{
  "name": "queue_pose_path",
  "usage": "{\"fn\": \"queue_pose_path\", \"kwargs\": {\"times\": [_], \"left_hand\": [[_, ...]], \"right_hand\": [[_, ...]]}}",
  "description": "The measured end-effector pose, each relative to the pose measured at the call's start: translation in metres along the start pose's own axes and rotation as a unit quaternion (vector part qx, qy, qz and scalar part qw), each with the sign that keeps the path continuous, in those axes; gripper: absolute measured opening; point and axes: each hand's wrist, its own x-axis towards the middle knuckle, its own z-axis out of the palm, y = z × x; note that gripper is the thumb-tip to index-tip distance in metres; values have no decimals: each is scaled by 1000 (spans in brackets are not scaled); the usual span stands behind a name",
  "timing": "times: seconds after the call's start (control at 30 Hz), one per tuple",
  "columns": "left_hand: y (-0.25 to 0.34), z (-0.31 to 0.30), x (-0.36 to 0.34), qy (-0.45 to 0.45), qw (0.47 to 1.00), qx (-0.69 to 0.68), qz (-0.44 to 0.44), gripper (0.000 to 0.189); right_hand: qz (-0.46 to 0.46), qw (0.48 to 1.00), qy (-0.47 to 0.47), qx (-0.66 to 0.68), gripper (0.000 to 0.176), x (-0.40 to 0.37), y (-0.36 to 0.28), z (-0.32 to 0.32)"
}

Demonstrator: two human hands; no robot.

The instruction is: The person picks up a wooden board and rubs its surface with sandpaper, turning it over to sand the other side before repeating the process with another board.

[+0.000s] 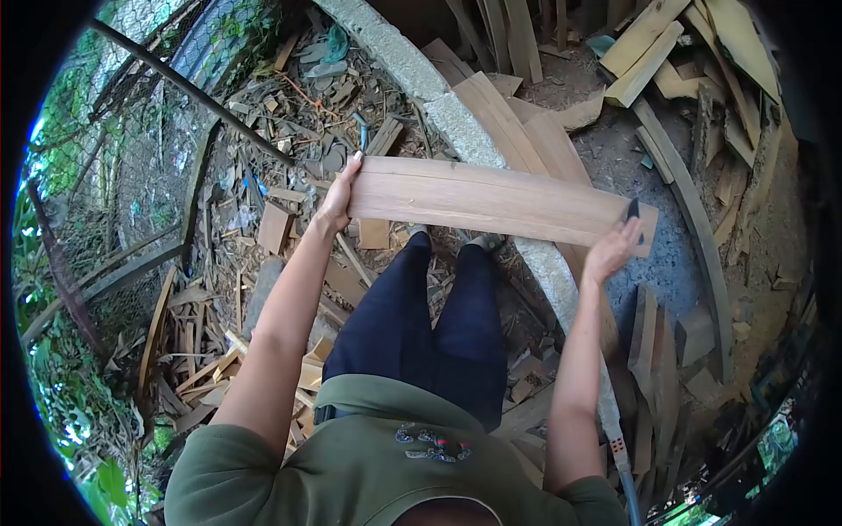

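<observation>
A long, slightly curved wooden board (491, 200) is held out crosswise in front of my legs. My left hand (338, 200) grips its left end, fingers at the end edge. Near the board's right end, my right hand (614, 249) is closed around a small black tool (633, 210), whose dark tip points up over the wood. The tool's exact kind is too small to make out. Part of my right hand rests against the lower edge of the board.
A low concrete ledge (465, 131) runs diagonally under the board. Loose planks (500, 123) lean beyond it, with stacked slabs (645, 53) at the upper right. Wood scraps (197, 337) litter the ground at left, beside a wire fence (140, 131) and a metal pole (193, 92).
</observation>
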Motion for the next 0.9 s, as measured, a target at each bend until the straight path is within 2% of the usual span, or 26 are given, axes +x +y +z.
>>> {"fn": "queue_pose_path", "kwargs": {"times": [0.03, 0.1, 0.17, 0.23, 0.27, 0.3, 0.33, 0.37, 0.4, 0.47, 0.5, 0.57, 0.6, 0.67, 0.73, 0.77, 0.8, 0.87, 0.9], "left_hand": [[0, 2, -1, -9, 1000, -15, -10, 61], [1, 1, -1, -20, 999, -26, -14, 59], [1, 1, -4, -15, 999, -27, 12, 64], [7, 5, -11, -10, 1000, -22, 9, 62], [5, -1, -6, -47, 998, -46, -21, 60], [2, -3, -1, -84, 993, -72, -52, 59], [-1, -2, 0, -91, 992, -73, -56, 59], [-3, -2, 2, -70, 995, -62, -25, 56], [-5, -1, 2, -46, 998, -52, 7, 54], [3, 8, -10, -45, 997, -61, 8, 53], [6, 9, -15, -45, 997, -61, 8, 52], [1, 2, -2, -63, 995, -70, -12, 53], [1, 2, -1, -74, 995, -71, -18, 56], [0, -5, -2, -81, 994, -71, -26, 59], [3, -14, -1, -163, 974, -147, -51, 63], [3, -17, 1, -166, 974, -144, -53, 63], [3, -19, 2, -176, 968, -167, -64, 64], [-2, -18, 5, -190, 960, -191, -79, 65], [-1, -13, 4, -171, 970, -164, -59, 65]], "right_hand": [[44, 999, -4, 21, 43, -3, -20, 2], [-91, 994, -28, 47, 37, -30, -102, 17], [-151, 976, -70, 141, 39, -63, -187, 22], [-229, 942, -131, 209, 41, -91, -238, 22], [-283, 915, -175, 228, 41, -97, -249, 20], [-317, 890, -212, 249, 41, -95, -249, 11], [-331, 891, -208, 231, 41, -86, -237, 9], [-348, 890, -204, 214, 40, -72, -217, 5], [-283, 936, -151, 146, 41, -64, -195, 1], [-133, 988, -53, 61, 42, -52, -125, 13], [-134, 988, -54, 59, 42, -51, -123, 11], [-61, 997, 2, -36, 40, -53, -119, 9], [-79, 996, 3, 33, 38, -63, -133, 26], [-132, 985, -48, 102, 37, -91, -212, 28], [-217, 955, -96, 178, 41, -121, -272, 31], [-258, 932, -142, 210, 41, -131, -291, 28], [-326, 906, -171, 208, 38, -136, -300, 25], [-318, 906, -184, 211, 38, -126, -279, 18], [-316, 902, -197, 219, 37, -116, -261, 14]]}}
